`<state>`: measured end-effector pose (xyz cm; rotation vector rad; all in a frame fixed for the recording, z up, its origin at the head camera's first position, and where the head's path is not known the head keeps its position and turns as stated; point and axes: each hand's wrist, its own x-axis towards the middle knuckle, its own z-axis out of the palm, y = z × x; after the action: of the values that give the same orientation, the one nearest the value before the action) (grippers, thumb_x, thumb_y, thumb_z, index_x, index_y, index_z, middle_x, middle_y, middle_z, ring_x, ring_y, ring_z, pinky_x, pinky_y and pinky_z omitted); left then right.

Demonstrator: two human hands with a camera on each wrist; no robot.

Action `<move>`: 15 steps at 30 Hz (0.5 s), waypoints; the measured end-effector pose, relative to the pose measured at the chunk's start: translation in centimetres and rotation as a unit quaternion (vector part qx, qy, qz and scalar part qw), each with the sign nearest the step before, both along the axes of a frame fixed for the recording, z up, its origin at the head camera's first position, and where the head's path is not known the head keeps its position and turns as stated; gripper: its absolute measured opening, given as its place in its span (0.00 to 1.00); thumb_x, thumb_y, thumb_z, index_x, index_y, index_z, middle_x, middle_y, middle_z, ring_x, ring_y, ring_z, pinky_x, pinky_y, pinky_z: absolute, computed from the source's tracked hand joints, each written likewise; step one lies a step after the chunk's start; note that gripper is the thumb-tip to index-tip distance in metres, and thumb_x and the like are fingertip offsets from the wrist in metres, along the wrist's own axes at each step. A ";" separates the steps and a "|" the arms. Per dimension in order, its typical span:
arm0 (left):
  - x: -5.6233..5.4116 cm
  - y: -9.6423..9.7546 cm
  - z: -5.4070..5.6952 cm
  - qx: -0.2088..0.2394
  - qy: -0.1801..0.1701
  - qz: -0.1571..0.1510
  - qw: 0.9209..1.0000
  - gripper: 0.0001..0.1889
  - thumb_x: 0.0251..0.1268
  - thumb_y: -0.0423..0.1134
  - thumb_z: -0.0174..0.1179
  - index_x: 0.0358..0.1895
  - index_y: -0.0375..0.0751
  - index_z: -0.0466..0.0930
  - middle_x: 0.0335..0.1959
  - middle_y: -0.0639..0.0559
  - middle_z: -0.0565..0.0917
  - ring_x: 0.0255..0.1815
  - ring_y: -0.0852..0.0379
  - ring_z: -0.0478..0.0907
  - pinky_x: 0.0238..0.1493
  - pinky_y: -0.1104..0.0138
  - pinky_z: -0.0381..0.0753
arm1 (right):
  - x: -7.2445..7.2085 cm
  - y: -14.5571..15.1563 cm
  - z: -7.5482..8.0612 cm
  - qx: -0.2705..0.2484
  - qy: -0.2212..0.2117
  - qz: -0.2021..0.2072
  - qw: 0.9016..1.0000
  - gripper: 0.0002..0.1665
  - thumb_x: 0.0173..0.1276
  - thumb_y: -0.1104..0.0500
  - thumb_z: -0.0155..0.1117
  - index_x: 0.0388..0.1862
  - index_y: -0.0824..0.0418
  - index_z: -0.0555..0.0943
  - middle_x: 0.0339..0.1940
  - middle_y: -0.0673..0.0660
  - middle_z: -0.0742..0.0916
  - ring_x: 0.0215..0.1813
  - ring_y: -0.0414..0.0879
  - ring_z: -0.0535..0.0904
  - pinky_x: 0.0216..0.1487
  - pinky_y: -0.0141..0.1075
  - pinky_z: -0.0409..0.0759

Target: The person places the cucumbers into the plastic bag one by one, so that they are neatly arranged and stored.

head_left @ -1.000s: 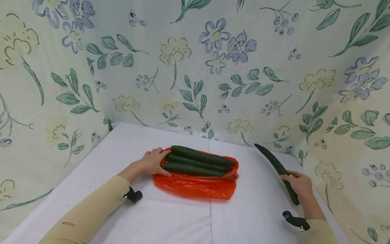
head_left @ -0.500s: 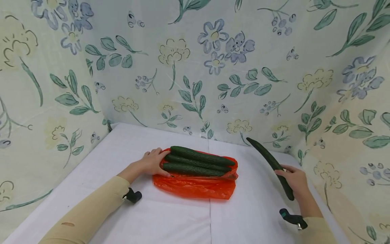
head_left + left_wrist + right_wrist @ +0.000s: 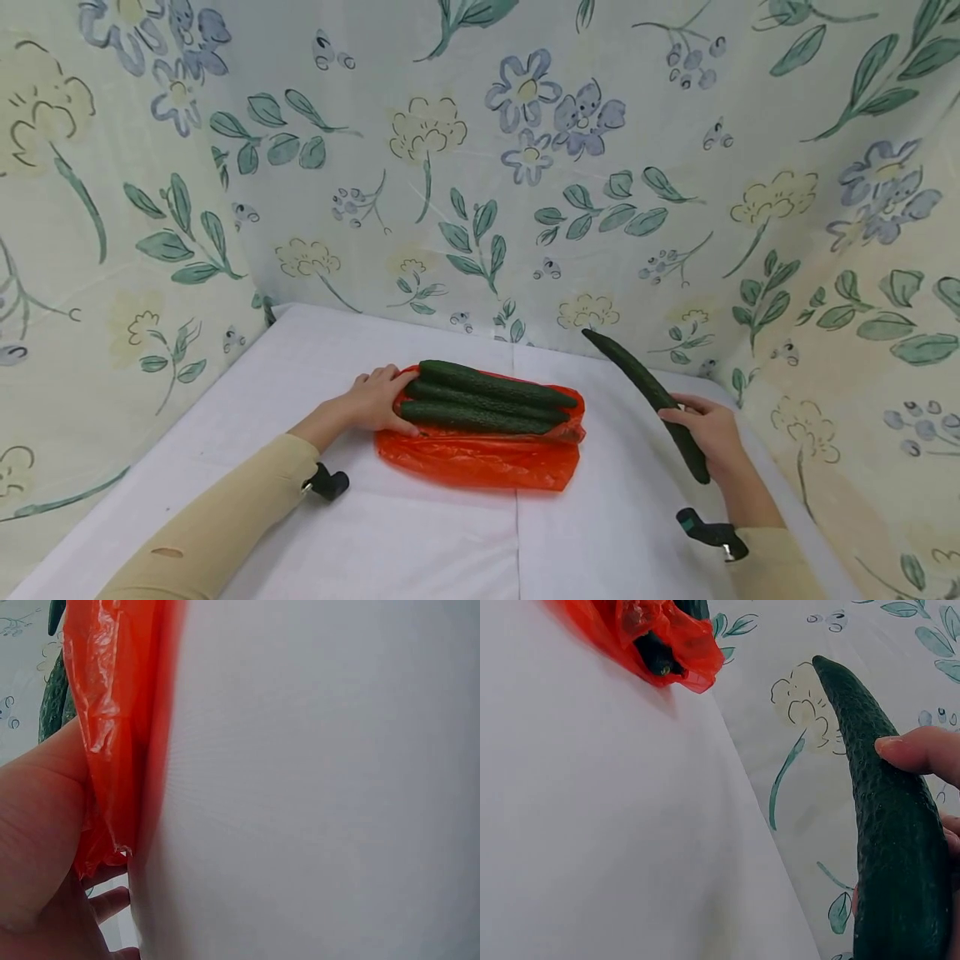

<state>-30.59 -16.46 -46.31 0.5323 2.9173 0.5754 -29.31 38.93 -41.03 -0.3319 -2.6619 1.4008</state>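
Three dark green cucumbers (image 3: 487,384) lie side by side in an opened red plastic bag (image 3: 480,463) on the white-covered table. At the bag's left end my left hand (image 3: 369,402) holds the bag's edge, thumb on the near side and fingers on the far side. In the left wrist view the red film (image 3: 112,697) passes between thumb and fingers. To the right of the bag, my right hand (image 3: 708,435) grips a single long cucumber (image 3: 636,375) near its lower part, raised above the table and slanting up to the left. The right thumb (image 3: 907,750) presses along the cucumber's side.
A white cloth (image 3: 420,542) covers the table. Behind and at both sides hangs a flower-patterned curtain (image 3: 480,167), close to the table's back edge. Each wrist carries a small black camera mount (image 3: 327,482).
My right hand has moved left and slightly up with its cucumber, bringing the cucumber's tip nearer to the bag. The left hand and the bag have stayed in place.
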 end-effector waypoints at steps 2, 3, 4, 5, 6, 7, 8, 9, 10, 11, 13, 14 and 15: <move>0.0 0.0 0.0 0.001 0.000 0.000 1.000 0.58 0.43 0.71 0.72 0.78 0.52 0.59 0.62 0.44 0.68 0.65 0.45 0.65 0.68 0.40 0.62 | 0.1 -0.4 0.2 -0.002 0.000 0.009 1.000 0.40 0.62 0.48 0.75 0.69 0.66 0.75 0.45 0.48 0.83 0.39 0.41 0.79 0.38 0.34 0.80; -0.1 0.0 0.0 0.001 0.000 0.000 1.000 0.58 0.43 0.72 0.72 0.78 0.52 0.59 0.62 0.44 0.68 0.65 0.45 0.65 0.68 0.40 0.62 | 0.2 -0.6 0.4 -0.001 0.000 0.014 1.000 0.40 0.63 0.48 0.75 0.68 0.66 0.75 0.44 0.48 0.83 0.39 0.41 0.79 0.38 0.34 0.80; -0.1 0.0 0.0 -0.001 0.001 0.001 1.000 0.58 0.43 0.72 0.72 0.78 0.52 0.59 0.62 0.45 0.68 0.65 0.45 0.64 0.68 0.40 0.62 | 0.2 -0.9 0.5 0.002 0.000 0.020 1.000 0.41 0.63 0.48 0.75 0.69 0.67 0.74 0.44 0.48 0.83 0.39 0.42 0.78 0.38 0.34 0.80; -0.1 0.0 0.0 -0.002 0.003 0.001 1.000 0.58 0.43 0.72 0.72 0.78 0.52 0.59 0.62 0.45 0.68 0.64 0.45 0.65 0.68 0.40 0.62 | 0.2 -1.1 0.7 0.007 0.002 0.025 1.000 0.41 0.63 0.47 0.75 0.69 0.67 0.74 0.43 0.49 0.82 0.40 0.43 0.77 0.38 0.34 0.79; -0.2 0.0 0.0 -0.003 0.004 0.002 1.000 0.58 0.43 0.72 0.72 0.78 0.52 0.59 0.61 0.45 0.69 0.64 0.45 0.65 0.67 0.41 0.62 | 0.2 -1.4 0.8 0.009 0.004 0.031 0.999 0.41 0.63 0.48 0.75 0.69 0.67 0.74 0.42 0.50 0.81 0.40 0.45 0.77 0.38 0.35 0.79; -0.2 0.0 0.0 -0.004 0.005 0.002 1.000 0.58 0.43 0.72 0.72 0.78 0.52 0.59 0.61 0.45 0.69 0.64 0.45 0.65 0.67 0.41 0.63 | 0.2 -1.7 0.9 0.011 0.005 0.035 0.999 0.40 0.63 0.48 0.75 0.68 0.67 0.75 0.41 0.51 0.80 0.40 0.46 0.76 0.38 0.35 0.78; -0.2 0.1 0.0 -0.004 0.006 0.002 1.000 0.58 0.43 0.73 0.71 0.78 0.52 0.59 0.61 0.45 0.69 0.64 0.46 0.65 0.67 0.41 0.63 | 0.1 -2.0 1.0 0.013 0.004 0.040 0.999 0.40 0.63 0.48 0.75 0.68 0.66 0.75 0.40 0.52 0.79 0.41 0.47 0.75 0.38 0.35 0.77; -0.2 0.1 0.0 -0.004 0.006 0.002 1.000 0.58 0.43 0.73 0.72 0.78 0.52 0.59 0.61 0.45 0.69 0.64 0.46 0.65 0.67 0.41 0.63 | 0.1 -2.3 1.1 0.015 0.003 0.043 0.999 0.39 0.63 0.48 0.75 0.68 0.66 0.75 0.40 0.53 0.79 0.41 0.47 0.75 0.38 0.35 0.77; -0.2 0.1 0.0 -0.004 0.005 0.002 1.000 0.58 0.43 0.73 0.72 0.78 0.52 0.59 0.61 0.45 0.69 0.64 0.46 0.65 0.67 0.41 0.63 | 0.1 -2.6 1.2 0.016 0.003 0.049 0.999 0.39 0.63 0.48 0.75 0.68 0.67 0.75 0.40 0.54 0.79 0.41 0.48 0.75 0.38 0.36 0.77; -0.2 0.1 0.0 -0.004 0.005 0.001 1.000 0.58 0.42 0.73 0.72 0.78 0.52 0.59 0.61 0.45 0.69 0.64 0.46 0.65 0.67 0.41 0.63 | 0.1 -2.9 1.2 0.017 0.002 0.054 0.998 0.39 0.63 0.48 0.75 0.68 0.66 0.75 0.41 0.56 0.80 0.42 0.48 0.75 0.38 0.36 0.77; -0.2 0.1 -0.1 -0.005 0.004 0.000 1.000 0.58 0.43 0.73 0.72 0.78 0.52 0.59 0.61 0.45 0.69 0.64 0.46 0.65 0.66 0.42 0.64 | 0.0 -3.5 1.3 0.019 -0.001 0.063 0.998 0.39 0.63 0.48 0.75 0.67 0.66 0.76 0.45 0.59 0.82 0.42 0.49 0.77 0.39 0.36 0.78; -0.2 0.1 -0.1 -0.005 0.004 0.000 1.000 0.59 0.43 0.73 0.72 0.78 0.52 0.59 0.61 0.45 0.69 0.64 0.46 0.65 0.66 0.42 0.64 | 0.0 -3.8 1.3 0.020 -0.003 0.067 0.998 0.39 0.63 0.48 0.75 0.67 0.65 0.76 0.48 0.61 0.83 0.43 0.50 0.77 0.39 0.36 0.79; -0.1 0.1 -0.1 -0.006 0.004 0.000 1.000 0.59 0.43 0.73 0.71 0.79 0.52 0.58 0.61 0.45 0.69 0.64 0.46 0.65 0.66 0.42 0.64 | 0.0 -4.0 1.4 0.020 -0.005 0.072 0.997 0.39 0.63 0.48 0.75 0.67 0.65 0.76 0.50 0.63 0.83 0.43 0.51 0.78 0.40 0.36 0.79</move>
<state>-30.73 -16.39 -46.45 0.5347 2.9263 0.5576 -29.30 34.88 -39.65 -0.1462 -2.7667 1.3832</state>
